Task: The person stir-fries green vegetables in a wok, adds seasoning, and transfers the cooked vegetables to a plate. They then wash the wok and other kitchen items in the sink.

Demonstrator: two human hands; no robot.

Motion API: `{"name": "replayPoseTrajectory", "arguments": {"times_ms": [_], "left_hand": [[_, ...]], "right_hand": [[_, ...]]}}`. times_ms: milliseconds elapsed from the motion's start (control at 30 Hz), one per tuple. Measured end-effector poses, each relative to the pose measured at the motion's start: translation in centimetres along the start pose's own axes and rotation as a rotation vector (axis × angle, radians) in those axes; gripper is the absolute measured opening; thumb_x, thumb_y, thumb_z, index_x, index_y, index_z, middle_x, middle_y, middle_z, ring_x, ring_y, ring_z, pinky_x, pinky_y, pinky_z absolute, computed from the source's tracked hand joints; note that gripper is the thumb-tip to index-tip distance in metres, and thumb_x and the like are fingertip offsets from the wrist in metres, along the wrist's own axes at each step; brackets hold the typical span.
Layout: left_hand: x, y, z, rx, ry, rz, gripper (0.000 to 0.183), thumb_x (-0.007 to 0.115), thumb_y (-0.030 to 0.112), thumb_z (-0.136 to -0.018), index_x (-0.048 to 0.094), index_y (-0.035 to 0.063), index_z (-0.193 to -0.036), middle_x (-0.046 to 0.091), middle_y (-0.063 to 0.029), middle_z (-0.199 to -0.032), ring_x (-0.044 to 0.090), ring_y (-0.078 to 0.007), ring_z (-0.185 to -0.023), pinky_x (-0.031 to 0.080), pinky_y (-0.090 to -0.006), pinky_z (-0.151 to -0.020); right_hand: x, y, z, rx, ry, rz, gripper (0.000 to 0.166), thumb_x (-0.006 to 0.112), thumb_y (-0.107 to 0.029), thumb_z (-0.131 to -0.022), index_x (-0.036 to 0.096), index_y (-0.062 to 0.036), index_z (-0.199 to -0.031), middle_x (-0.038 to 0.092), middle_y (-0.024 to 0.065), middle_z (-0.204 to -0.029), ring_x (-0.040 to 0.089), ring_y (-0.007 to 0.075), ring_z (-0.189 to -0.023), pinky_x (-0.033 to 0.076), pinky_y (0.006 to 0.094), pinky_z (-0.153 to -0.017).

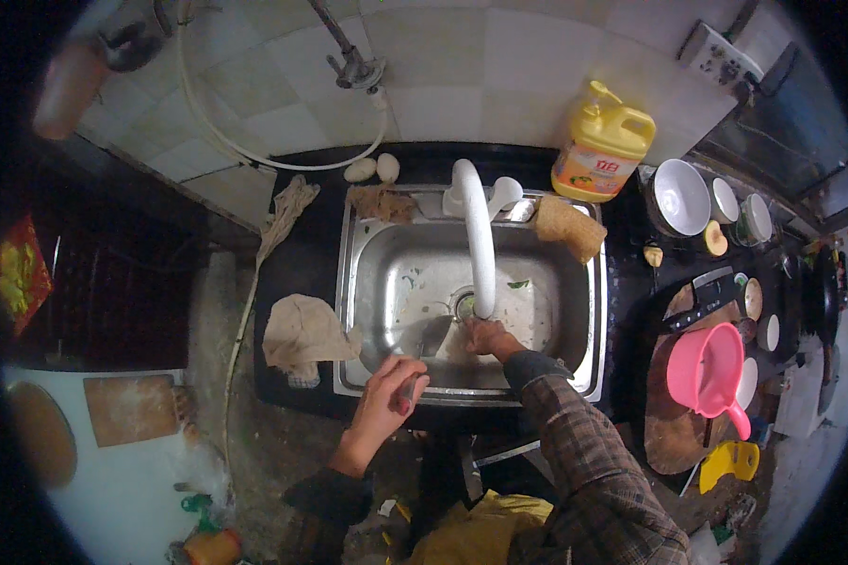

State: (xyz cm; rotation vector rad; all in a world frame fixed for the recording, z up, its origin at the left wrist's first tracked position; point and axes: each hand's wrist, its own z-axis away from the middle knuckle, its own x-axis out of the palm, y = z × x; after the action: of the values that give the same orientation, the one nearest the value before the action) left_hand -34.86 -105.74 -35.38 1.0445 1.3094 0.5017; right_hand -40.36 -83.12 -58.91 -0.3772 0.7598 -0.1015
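My left hand (389, 395) is closed around a dark handle (408, 394) with a reddish end, at the front rim of the stainless steel sink (593, 339). A broad flat part, seemingly a blade (454, 344), reaches from there into the basin; its outline is unclear. Under the spout of the white faucet (482, 268), my right hand (493, 339) has its fingers bunched beside that flat part. Whether it grips anything is hidden. Near the drain (464, 302) lie green scraps, among them a leaf piece (518, 284).
A beige cloth (307, 332) lies left of the sink. Loofah pieces (571, 227) and a yellow detergent jug (601, 152) stand behind right. Two eggs (387, 168) sit by the wall. Rightward are bowls (680, 198), a cleaver (707, 300) and a pink dipper (707, 371) on a wooden board (661, 431).
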Motion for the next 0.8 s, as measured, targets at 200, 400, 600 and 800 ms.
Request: {"name": "replayPoseTrajectory", "arguments": {"times_ms": [200,400,600,800], "left_hand": [[-2.3,3.3,-0.4,-0.151,0.166,0.071,0.012,0.063,0.003,-0.086,0.065,0.0028,-0.098,0.064,-0.004,-0.087,0.06,-0.01,-0.079,0.046,-0.0243,-0.066],[-2.9,5.1,-1.7,-0.441,0.313,0.202,0.011,0.064,0.012,-0.088,0.066,0.0027,-0.094,0.064,-0.0013,-0.079,0.057,-0.0081,-0.074,0.044,-0.0227,-0.069],[-0.2,7.9,-3.8,-0.544,0.374,0.442,0.016,0.062,0.015,-0.088,0.063,-0.0005,-0.092,0.063,-0.0052,-0.078,0.063,-0.0136,-0.065,0.051,-0.0262,-0.062],[0.1,10.4,-6.4,-0.559,0.356,0.56,0.02,0.064,0.017,-0.088,0.059,-0.0027,-0.092,0.062,-0.0084,-0.084,0.065,-0.0167,-0.063,0.056,-0.0265,-0.058]], "right_hand": [[-0.6,2.7,0.1,-0.201,0.01,-0.142,0.049,0.065,-0.036,-0.079,0.058,-0.0057,-0.116,0.065,0.0145,-0.107,0.061,0.0362,-0.104,0.049,0.0474,-0.087],[-6.2,-1.5,3.2,-0.213,0.262,-1.287,0.025,0.054,-0.003,-0.086,0.063,0.0001,-0.108,0.067,0.008,-0.092,0.064,0.0217,-0.087,0.052,0.0321,-0.073],[-7.3,-3.1,9.9,-0.212,0.475,-1.021,0.036,0.056,-0.007,-0.082,0.06,-0.003,-0.117,0.066,0.011,-0.102,0.063,0.0229,-0.095,0.049,0.0348,-0.085],[-6.7,-4.9,14.8,-0.489,0.658,-0.298,0.062,0.064,-0.017,-0.077,0.043,-0.0026,-0.134,0.039,0.0195,-0.141,0.039,0.0384,-0.128,0.035,0.045,-0.105]]}}
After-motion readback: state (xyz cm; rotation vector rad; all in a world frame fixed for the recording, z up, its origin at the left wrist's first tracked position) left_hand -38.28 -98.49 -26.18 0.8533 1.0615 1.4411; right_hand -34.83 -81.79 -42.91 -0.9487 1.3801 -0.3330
